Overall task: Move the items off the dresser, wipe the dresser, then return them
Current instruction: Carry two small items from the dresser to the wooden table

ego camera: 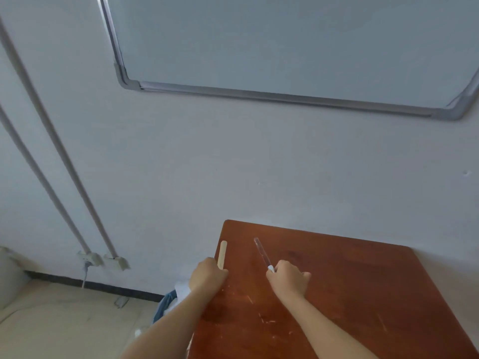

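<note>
left hand (208, 275) fisted on wooden stick (222, 251) at dresser (363, 294) left edge, right hand (289, 279) pinching clear pen (261, 251); sloppy grip = stick overboard

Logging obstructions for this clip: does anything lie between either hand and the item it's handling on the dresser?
Nothing visible does. The left hand grips the wooden stick at the left edge of the dresser; the right hand grips the clear rod.

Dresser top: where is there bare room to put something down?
The right half of the dresser top, between the right hand and the wall, is bare. Its left edge is crowded: the left hand grips a wooden stick, the right a clear tube.
</note>
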The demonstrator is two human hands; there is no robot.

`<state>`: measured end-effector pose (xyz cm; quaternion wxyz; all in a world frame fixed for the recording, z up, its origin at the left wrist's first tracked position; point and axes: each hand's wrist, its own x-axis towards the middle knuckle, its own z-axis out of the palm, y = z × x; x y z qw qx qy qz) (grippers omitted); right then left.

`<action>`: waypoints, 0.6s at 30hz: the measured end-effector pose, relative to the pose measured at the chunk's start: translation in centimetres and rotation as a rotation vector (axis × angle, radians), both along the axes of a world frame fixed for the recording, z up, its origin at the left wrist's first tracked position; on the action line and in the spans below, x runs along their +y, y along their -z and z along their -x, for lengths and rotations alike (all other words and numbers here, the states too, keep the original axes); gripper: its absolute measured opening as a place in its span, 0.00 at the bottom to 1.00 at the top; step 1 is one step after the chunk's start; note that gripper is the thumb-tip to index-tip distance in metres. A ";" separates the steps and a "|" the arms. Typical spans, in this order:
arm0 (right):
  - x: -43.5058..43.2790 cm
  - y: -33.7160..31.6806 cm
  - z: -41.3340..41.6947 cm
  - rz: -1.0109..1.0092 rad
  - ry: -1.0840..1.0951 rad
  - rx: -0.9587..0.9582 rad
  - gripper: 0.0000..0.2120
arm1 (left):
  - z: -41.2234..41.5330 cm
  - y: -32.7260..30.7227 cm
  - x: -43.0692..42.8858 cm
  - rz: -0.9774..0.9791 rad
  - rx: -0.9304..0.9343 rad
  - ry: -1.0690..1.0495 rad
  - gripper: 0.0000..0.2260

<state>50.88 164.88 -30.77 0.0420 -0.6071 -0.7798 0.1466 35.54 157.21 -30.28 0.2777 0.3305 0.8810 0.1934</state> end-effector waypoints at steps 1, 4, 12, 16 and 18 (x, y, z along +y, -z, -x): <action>0.9 0.4 0.9 0.032 0.008 0.019 0.09 | 0.4 0.3 1.2 0.004 -0.012 0.001 0.10; 3.4 1.7 3.0 0.105 0.003 0.053 0.09 | 1.3 1.2 4.4 0.021 -0.019 0.010 0.10; 6.7 3.1 6.1 0.193 -0.080 0.023 0.10 | 2.2 3.4 9.0 0.051 -0.010 0.003 0.08; 7.2 3.6 7.4 0.206 -0.099 0.017 0.14 | 3.0 4.1 10.3 0.043 -0.012 0.023 0.05; 7.4 3.7 8.0 0.213 -0.102 0.019 0.16 | 3.5 4.2 10.9 0.033 -0.015 0.047 0.05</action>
